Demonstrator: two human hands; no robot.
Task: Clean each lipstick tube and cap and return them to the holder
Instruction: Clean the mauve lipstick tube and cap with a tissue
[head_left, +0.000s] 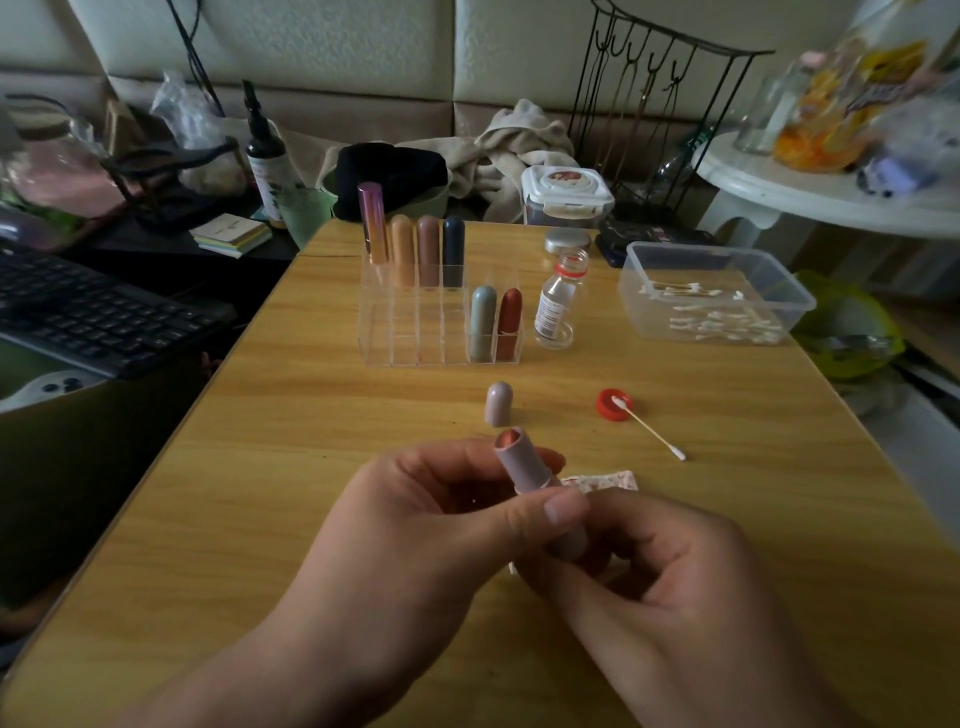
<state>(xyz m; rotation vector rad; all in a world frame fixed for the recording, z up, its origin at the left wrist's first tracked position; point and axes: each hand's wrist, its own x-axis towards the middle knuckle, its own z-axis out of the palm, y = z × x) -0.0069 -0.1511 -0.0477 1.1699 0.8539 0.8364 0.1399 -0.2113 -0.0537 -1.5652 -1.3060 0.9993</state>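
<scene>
The wooden table (260, 493) is left bare around the hands toward nine and three o'clock, and at twelve o'clock the clear holder (410, 338) is loaded with six capped lipsticks, its front slots left open. The uncapped lipstick tube (522, 467) is pinched by the left hand (415, 519) and gripped at its base by the curled right hand (654, 571), so cleaning is judged unfinished. Its cap (498, 404) is stood just beyond at twelve, a cotton swab (649, 428) at two.

Base of mauve plastic lipstick tube (519, 467) hidden in right hand (675, 597). Patterned white wipe (608, 480) mostly under that hand. Clear glass bottle (556, 306): label unreadable.
</scene>
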